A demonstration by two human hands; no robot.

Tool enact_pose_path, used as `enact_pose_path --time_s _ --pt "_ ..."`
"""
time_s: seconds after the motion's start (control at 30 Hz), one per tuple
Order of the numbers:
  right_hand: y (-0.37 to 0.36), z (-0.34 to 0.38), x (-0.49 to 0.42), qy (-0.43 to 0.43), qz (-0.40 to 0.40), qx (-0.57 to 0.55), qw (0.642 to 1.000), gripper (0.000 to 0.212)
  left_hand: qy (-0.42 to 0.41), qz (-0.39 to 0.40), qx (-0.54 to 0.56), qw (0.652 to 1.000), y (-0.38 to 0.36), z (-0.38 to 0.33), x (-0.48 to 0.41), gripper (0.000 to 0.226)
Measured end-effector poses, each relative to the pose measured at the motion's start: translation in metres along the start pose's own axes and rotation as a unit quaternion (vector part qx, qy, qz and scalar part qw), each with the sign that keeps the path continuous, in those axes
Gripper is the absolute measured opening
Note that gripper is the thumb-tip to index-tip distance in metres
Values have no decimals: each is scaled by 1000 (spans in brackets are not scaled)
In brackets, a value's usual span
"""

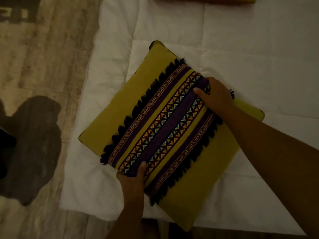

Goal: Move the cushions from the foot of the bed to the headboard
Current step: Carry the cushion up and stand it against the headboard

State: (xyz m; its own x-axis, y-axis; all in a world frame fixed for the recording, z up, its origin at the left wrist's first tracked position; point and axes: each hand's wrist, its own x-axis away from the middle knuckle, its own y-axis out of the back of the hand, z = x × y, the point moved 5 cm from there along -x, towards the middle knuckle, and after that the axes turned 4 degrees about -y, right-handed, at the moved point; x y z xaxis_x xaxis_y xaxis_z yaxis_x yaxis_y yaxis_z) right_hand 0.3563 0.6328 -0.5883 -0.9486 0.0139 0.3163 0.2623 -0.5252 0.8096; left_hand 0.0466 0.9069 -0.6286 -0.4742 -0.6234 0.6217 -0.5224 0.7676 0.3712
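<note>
A mustard-yellow cushion (120, 121) with a patterned purple band and black fringe lies tilted on the white bed (241, 49), near its corner. My left hand (133, 180) grips the cushion's near edge at the band, thumb on top. My right hand (215, 97) grips the far edge at the band's other end. Under the cushion's right side a yellow-green corner (250, 109) sticks out; I cannot tell if it is a second cushion. Another yellow cushion's edge (207, 0) shows at the top of the view, farther up the bed.
The bed's left edge and near corner border a pale wooden floor (43, 66). A dark shadow (34, 144) lies on the floor at left. White quilted bedding stretches to the right and up.
</note>
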Motion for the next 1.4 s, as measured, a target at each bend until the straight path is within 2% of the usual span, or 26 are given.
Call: enact_pose_path --time_s 0.1,0.17,0.27,0.4,0.53,0.7,0.8,0.9,1.0,1.07,1.17,1.27,1.4 --pt "3 -8 23 3 -60 3 998 74 -47 -24 25 998 23 -31 -16 93" --pt "5 -12 42 9 -87 -18 996 74 -98 -28 -59 993 36 -58 -33 98" --pt "5 -21 75 5 -98 -65 993 72 -174 -39 -221 959 47 -95 -66 101" --pt "-8 -50 129 -93 -90 -66 989 81 -249 5 -348 904 36 -136 -102 100" --pt "-27 -65 182 -177 -117 -106 971 89 -277 55 -391 876 17 -163 -126 108" --pt "-55 -77 220 -269 -138 -217 928 97 -329 121 -429 832 -18 -192 -143 110" --pt "-65 -81 224 -334 -137 -284 888 102 -350 168 -442 809 -43 -212 -151 115" --pt "-77 -85 224 -382 -127 -350 845 108 -346 205 -433 807 -61 -225 -161 117" --pt "-85 -87 225 -394 -129 -391 822 113 -301 242 -410 827 -74 -231 -174 126" --pt "-87 -90 225 -395 -130 -406 814 113 -253 272 -394 841 -80 -231 -182 130" --pt "-90 -98 225 -397 -117 -429 803 108 -198 309 -391 844 -83 -225 -187 129" --pt "-91 -102 225 -397 -104 -449 794 92 -198 306 -392 844 -81 -221 -188 132" --pt "-85 -99 225 -395 -118 -458 788 95 -223 288 -370 855 -73 -220 -183 117"
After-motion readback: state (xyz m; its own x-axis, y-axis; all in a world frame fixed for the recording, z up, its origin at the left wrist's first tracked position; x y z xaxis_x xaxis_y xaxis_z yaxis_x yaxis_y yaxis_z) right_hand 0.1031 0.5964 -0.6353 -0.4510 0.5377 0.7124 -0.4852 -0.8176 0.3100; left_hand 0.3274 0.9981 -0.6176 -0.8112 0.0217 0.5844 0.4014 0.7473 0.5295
